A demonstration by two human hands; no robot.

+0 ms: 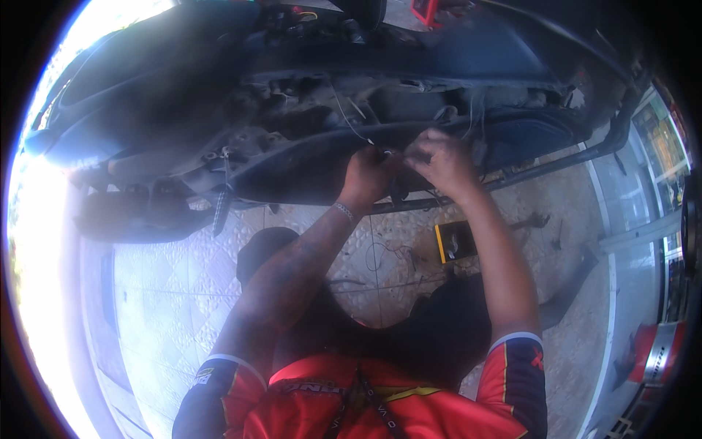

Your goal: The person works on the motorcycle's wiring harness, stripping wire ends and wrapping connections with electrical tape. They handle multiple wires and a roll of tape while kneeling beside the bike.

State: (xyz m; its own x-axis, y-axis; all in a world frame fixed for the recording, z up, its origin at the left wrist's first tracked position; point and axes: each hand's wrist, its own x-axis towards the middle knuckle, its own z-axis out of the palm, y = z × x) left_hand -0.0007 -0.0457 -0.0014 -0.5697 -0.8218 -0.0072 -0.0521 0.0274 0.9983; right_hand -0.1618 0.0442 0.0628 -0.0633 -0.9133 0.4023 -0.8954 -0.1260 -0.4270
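In front of me stands a dark motor scooter (307, 157) with its inner frame and parts exposed along the side. A thin pale wire (344, 113) hangs from the opening down to my left hand (368, 177), whose fingers are closed around its lower end. Close beside it, my right hand (444, 164) has its fingers bent together in a pinch. That hand is a little blurred, and whatever lies between its fingertips is too small to make out. Both hands are in front of the scooter's long dark lower panel.
A black box with a yellow edge (455, 241) lies on the patterned tile floor (197, 278), with loose wires (398, 252) near it. Glass-fronted shelving (654, 157) and a red and silver container (657, 353) are at the right. Bright light floods the left side.
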